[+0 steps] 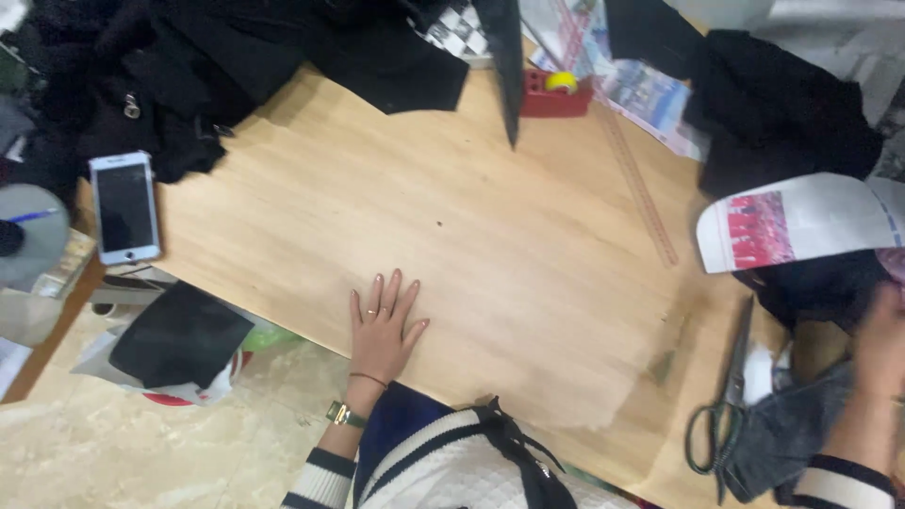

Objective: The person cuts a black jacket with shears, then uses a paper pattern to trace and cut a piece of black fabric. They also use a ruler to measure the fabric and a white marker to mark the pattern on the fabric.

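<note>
My left hand (382, 325) lies flat, palm down and fingers spread, on the bare wooden table (528, 245) near its front edge; it holds nothing. My right hand (881, 344) is at the far right edge, blurred, against dark cloth (820, 283) tucked under a folded newspaper (801, 221). Whether it grips the cloth is unclear. Just left of that hand lie green-handled scissors (721, 415) beside a grey piece of fabric (787, 434).
A white smartphone (124, 207) sits at the table's left end. Black garments (189, 66) pile up at the back left, more black cloth (782, 108) at the back right. A red tape holder (554, 94) and a long ruler (641, 184) lie at the back.
</note>
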